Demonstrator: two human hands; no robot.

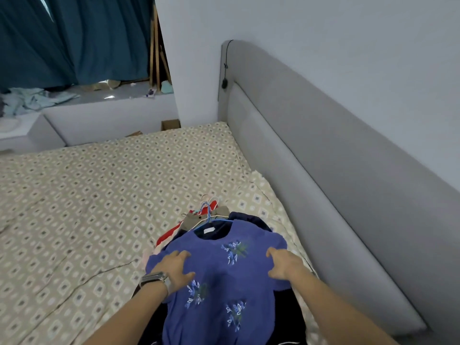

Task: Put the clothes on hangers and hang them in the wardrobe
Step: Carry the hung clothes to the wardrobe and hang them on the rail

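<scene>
A blue knitted top with embroidered flowers lies on a blue hanger, uppermost on a pile of hangered clothes on the bed, close to the grey headboard. The left hand, a watch at its wrist, and the right hand both rest on the top's shoulders, fingers spread and pressing flat, grasping nothing. To the left the patterned sheet stretches wide toward a low ledge.

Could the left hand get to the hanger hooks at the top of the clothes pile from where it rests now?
Probably yes. The left hand rests on the blue top, and the hanger hooks lie uncovered just beyond the collar.
</scene>
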